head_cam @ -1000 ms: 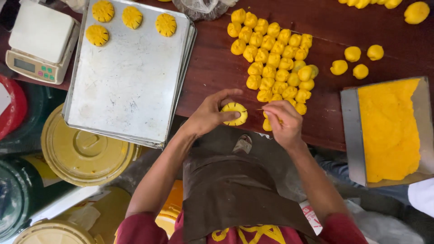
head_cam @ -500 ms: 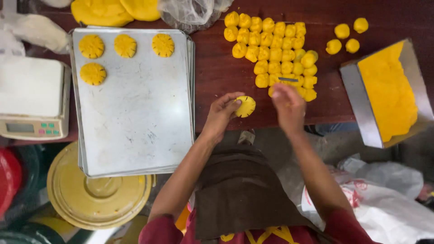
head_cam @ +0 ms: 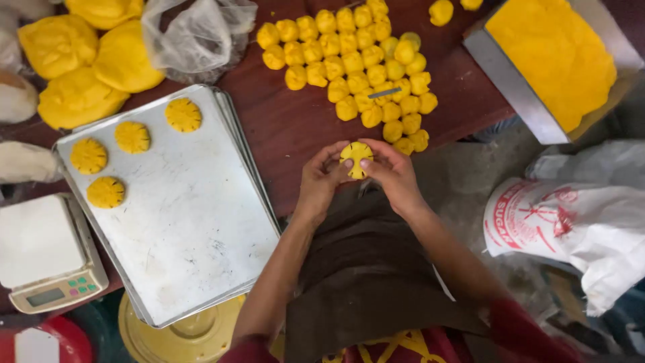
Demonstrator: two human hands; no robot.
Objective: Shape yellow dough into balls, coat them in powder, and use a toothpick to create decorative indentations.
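Note:
A round yellow dough piece [head_cam: 356,156] with cut lines across its top is held between both hands at the table's near edge. My left hand [head_cam: 319,180] grips its left side and my right hand [head_cam: 391,173] its right side, fingertips pressing the rim. Just beyond lies a cluster of several small yellow dough balls [head_cam: 356,67] on the dark wooden table [head_cam: 289,128], with a small metal blade [head_cam: 384,93] resting on them. Several shaped, scored dough pieces [head_cam: 132,136] sit on the far left end of a steel baking tray [head_cam: 188,228].
Large yellow dough lumps [head_cam: 80,60] and a clear plastic bag [head_cam: 195,37] lie at the far left. A metal pan of yellow filling [head_cam: 557,60] stands at right. A white kitchen scale [head_cam: 44,252], a yellow lid [head_cam: 188,336] and a white printed sack [head_cam: 571,228] are nearby.
The view has shifted and tilted. Both hands have closed in around the dough piece, which now lies flat with its scored top facing up.

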